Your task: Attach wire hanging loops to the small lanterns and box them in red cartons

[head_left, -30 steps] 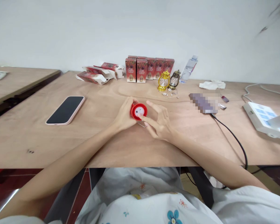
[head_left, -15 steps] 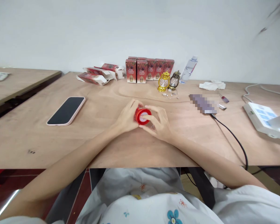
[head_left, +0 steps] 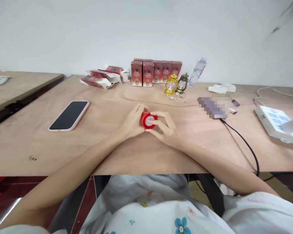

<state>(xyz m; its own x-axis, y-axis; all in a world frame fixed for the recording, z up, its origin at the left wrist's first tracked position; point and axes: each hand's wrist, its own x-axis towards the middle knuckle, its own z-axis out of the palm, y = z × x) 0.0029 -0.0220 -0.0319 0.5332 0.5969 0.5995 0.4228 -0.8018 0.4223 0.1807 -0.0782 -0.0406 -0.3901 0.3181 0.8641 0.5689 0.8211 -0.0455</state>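
Note:
A small red lantern (head_left: 145, 124) lies between my hands at the middle of the table, its round base turned toward me. A pale disc sits inside the red rim of the base. My left hand (head_left: 134, 121) is wrapped round the body from the left and hides most of it. From the right, my right hand (head_left: 168, 131) grips the rim with its thumb and a finger, while another fingertip rests on the pale disc. Beyond my hands stand a gold lantern (head_left: 171, 85) and a bronze lantern (head_left: 182, 84), with small silvery bits (head_left: 177, 98) in front.
Several red printed boxes (head_left: 148, 74) stand near the wall, with opened boxes (head_left: 97, 81) lying left of them. A phone (head_left: 69, 116) is at left. A bottle (head_left: 197, 72), crumpled tissue (head_left: 221, 88), a second phone (head_left: 208, 106) on a black cable (head_left: 245, 143) and a power strip (head_left: 275, 122) are at right.
The red lantern's base has tilted slightly between my hands. My fingers stay in nearly the same places on it.

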